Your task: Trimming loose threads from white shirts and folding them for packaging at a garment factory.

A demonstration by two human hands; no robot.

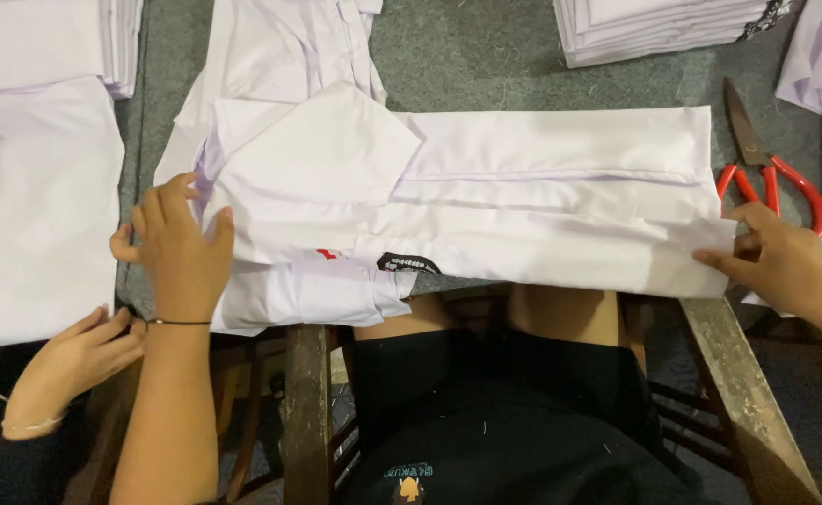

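Observation:
A white shirt (pixel 523 196) lies folded lengthwise across the grey work table (pixel 467 56), its collar end to the left and a black label near its front edge. My left hand (pixel 181 248) rests flat on the shirt's left end, fingers spread, holding nothing. My right hand (pixel 780 262) pinches the shirt's right hem at the table's front right. A second white shirt (pixel 280 47) lies partly under the folded one.
Red-handled scissors (pixel 766 168) lie at the right, just beyond my right hand. Stacks of folded white cloth (pixel 663 28) sit at the back right, more white cloth (pixel 36 196) at the left. Another person's hand (pixel 74 360) rests at the lower left.

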